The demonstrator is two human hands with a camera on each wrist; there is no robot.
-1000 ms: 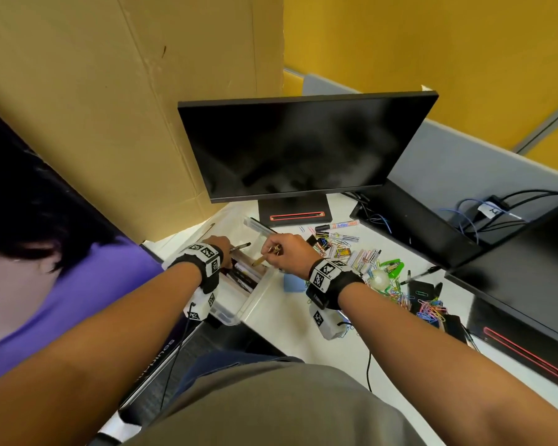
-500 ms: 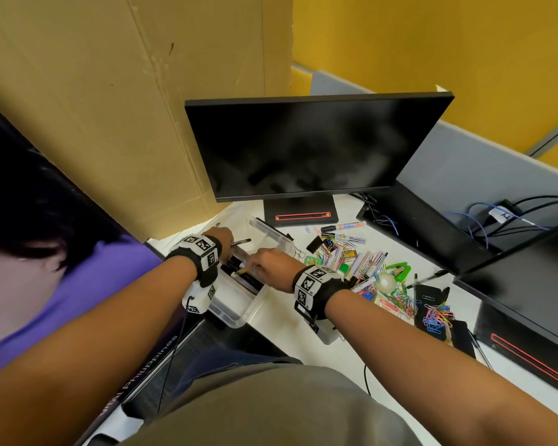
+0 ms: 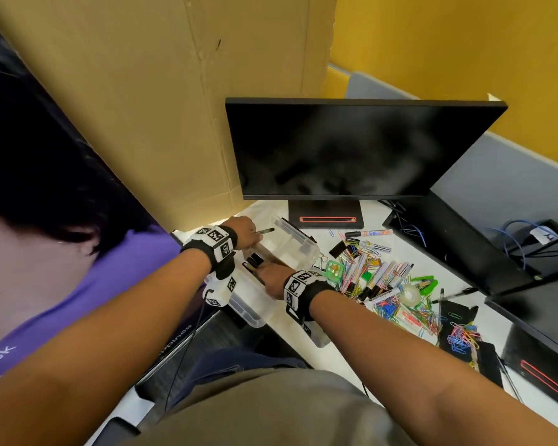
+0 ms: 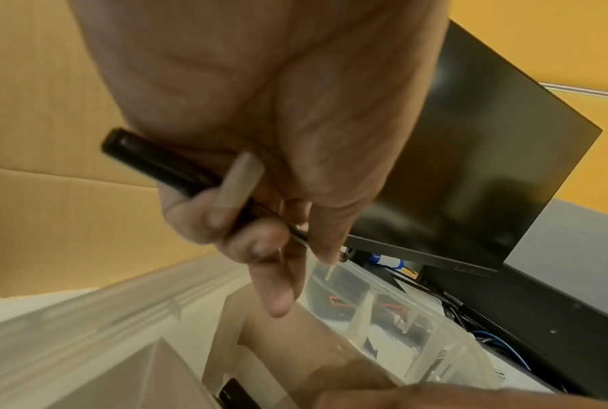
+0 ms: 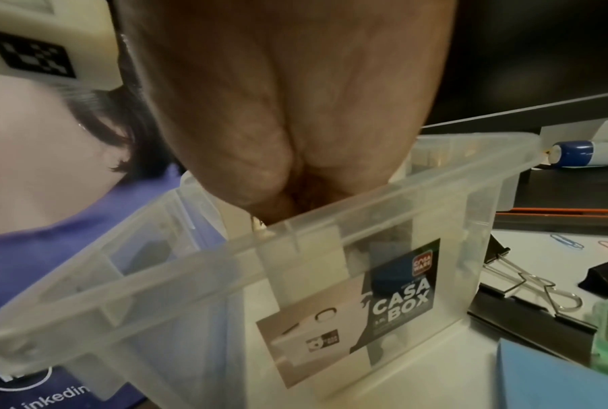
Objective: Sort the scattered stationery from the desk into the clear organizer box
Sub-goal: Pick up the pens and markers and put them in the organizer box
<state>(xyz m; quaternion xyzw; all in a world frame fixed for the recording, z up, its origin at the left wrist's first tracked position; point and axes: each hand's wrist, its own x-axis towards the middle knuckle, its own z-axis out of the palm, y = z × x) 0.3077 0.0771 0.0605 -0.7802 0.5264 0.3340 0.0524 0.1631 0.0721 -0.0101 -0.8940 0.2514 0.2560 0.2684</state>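
Left hand point(image 4: 260, 132): we see its fingers point(image 4: 222, 204) curled round a black pen point(image 4: 155, 163).
Right hand point(image 3: 276, 280): reaches into the clear box point(image 5: 295, 240); fingers hidden, we cannot tell.
Box: at the counter point(image 3: 345, 352) edge, loose stationery point(image 3: 377, 278) beside it.

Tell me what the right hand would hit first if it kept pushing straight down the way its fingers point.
The right hand already reaches down inside the clear organizer box. Going on, it would likely meet the dark pens lying in that compartment, then the box floor; its fingers are hidden, so depth is unclear.

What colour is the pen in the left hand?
Black; the pen shows best in the left wrist view, gripped by the left hand.
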